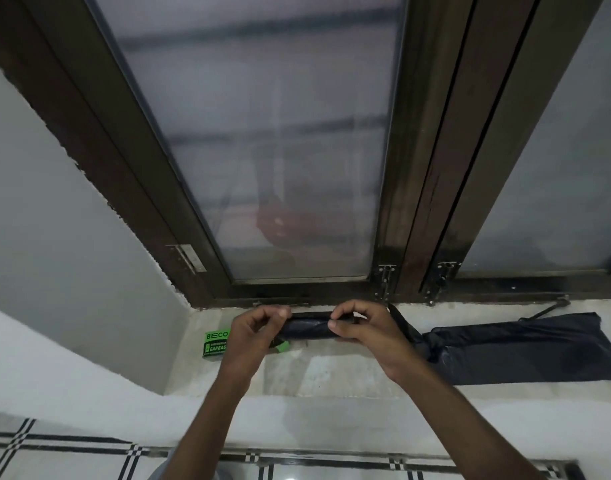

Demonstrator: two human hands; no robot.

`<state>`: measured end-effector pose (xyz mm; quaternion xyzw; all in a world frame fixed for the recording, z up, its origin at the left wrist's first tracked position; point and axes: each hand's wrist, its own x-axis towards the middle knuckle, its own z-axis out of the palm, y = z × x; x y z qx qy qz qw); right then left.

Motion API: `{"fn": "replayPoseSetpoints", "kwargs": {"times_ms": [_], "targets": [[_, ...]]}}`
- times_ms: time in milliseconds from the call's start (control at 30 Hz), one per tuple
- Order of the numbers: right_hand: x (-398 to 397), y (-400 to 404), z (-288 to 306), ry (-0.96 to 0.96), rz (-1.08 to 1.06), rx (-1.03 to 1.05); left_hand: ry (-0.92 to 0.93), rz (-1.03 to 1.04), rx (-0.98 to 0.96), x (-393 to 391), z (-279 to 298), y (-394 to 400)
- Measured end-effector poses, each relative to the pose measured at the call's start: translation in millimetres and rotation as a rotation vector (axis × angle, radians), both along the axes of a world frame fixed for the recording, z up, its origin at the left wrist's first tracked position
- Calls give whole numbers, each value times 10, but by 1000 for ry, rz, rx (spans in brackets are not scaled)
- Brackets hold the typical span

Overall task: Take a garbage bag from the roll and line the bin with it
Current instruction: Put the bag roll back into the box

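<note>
Both forearms reach over the window ledge (331, 372): left hand (252, 332) and right hand (362, 329) pinch the black garbage-bag roll (309, 329), one bag (525, 348) already trailing right. Brace the roll, tear along the perforation — no bin in view.

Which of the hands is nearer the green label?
Left. The left hand sits right at the green label, partly covering it while gripping the roll. The right hand grips the roll's other end, farther from the label.
</note>
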<state>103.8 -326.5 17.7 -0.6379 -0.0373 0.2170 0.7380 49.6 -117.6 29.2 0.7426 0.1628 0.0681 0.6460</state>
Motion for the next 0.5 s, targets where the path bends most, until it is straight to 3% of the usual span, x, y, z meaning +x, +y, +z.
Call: {"fn": "replayPoseSetpoints", "kwargs": {"times_ms": [100, 200, 267, 500], "targets": [[40, 14, -17, -130, -20, -125, -57, -23, 359, -49, -94, 257], [102, 44, -67, -228, -78, -286, 1, -170, 866, -83, -283, 508], [123, 94, -110, -254, -101, -355, 75, -248, 1055, -80, -382, 583], [22, 273, -260, -287, -151, -479, 117, -225, 1136, -121, -501, 524]]}}
